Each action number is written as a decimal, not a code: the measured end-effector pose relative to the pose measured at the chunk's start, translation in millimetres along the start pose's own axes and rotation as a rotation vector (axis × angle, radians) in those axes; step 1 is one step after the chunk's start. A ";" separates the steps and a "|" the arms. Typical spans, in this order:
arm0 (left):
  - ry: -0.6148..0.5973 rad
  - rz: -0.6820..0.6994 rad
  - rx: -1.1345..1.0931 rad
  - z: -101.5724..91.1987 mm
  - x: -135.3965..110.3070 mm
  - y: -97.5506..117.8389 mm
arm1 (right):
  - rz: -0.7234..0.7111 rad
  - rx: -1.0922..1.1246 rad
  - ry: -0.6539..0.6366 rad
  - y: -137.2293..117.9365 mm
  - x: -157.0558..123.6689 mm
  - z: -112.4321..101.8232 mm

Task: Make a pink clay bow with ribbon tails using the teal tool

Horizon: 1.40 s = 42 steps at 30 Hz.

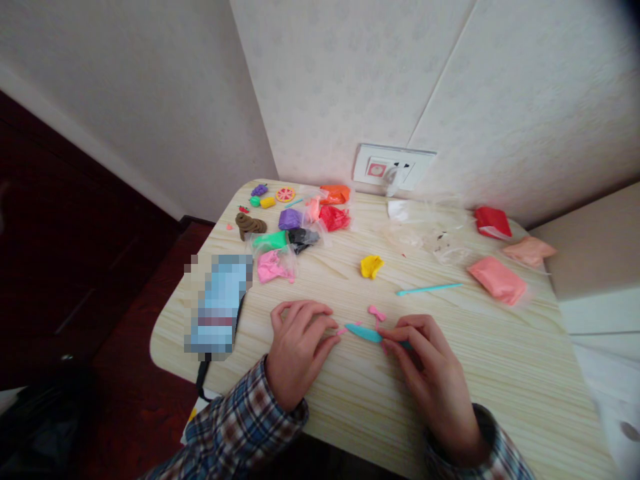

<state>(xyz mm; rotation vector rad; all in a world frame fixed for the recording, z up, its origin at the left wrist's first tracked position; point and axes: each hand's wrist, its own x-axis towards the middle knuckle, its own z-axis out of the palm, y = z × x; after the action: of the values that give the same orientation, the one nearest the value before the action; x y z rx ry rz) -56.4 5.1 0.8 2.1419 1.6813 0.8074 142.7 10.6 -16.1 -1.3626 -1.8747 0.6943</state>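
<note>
My right hand (433,373) pinches a blue plastic clay knife (364,332), its blade pointing left and lying over a thin pink clay strip (342,331). Partly covered by the blade, the strip shows only in small bits. At its left end rests my left hand (300,347), fingers curved and the thumb apart from the index finger; whether the tips touch the clay I cannot tell. Just beyond the blade lies a small pink clay bow (377,313). Further back sits a lump of yellow clay (371,267).
A blurred-out phone-like device (220,303) with a cable lies left. Behind are bagged pink clay (273,265), a brown coil (250,227) and small clay fruits (268,202). Rightward lie a thin blue stick (430,289), salmon clay packets (497,280) and clear bags (425,230).
</note>
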 end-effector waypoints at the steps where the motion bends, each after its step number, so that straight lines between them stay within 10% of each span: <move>1: 0.007 0.000 -0.001 0.1 0.3 0.2 | 0.007 -0.001 -0.003 0.7 -0.3 0.1; 33: 0.085 0.054 0.008 0.6 6.4 6.9 | 0.196 0.110 0.256 7.9 2.2 -18.0; 42: 0.002 0.045 -0.038 2.7 5.4 5.8 | 0.141 0.101 0.129 4.8 -1.9 -14.7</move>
<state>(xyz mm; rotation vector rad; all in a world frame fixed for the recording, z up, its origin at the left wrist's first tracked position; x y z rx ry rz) -49.3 9.0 3.1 2.1614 1.6106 0.8481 157.6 10.5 -11.3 -1.4492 -1.6335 0.7422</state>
